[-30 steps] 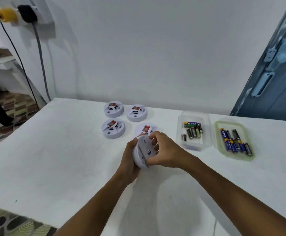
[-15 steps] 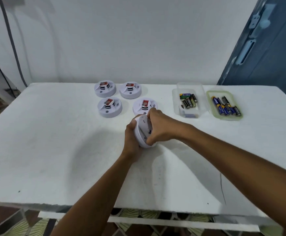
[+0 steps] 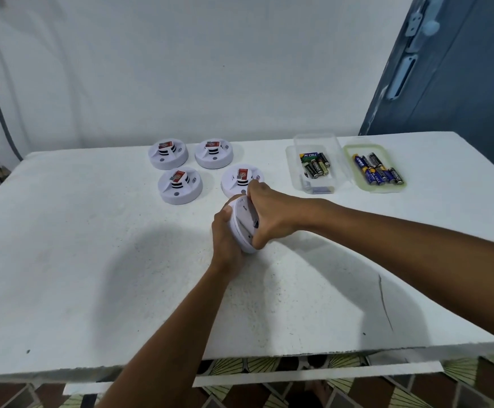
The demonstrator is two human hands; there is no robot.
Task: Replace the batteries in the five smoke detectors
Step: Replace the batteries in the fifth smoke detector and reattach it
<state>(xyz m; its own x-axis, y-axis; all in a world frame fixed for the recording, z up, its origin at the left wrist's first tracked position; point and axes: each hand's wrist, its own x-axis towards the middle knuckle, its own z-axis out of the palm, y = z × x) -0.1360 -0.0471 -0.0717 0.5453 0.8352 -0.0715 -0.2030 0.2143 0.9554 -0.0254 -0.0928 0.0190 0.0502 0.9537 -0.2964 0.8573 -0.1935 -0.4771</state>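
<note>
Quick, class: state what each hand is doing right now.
Left hand: grips the tilted smoke detector from behind.
Right hand: fingers curled round that detector's front face.

Held smoke detector (image 3: 243,223) mostly covered by both hands; front face hidden. Battery (image 3: 316,167) labels too small to read.

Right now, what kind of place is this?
Probably a room in a home, set up as a makeshift workbench: a plain white table against a bare wall, a blue door beside it, patterned floor tiles below.
</note>
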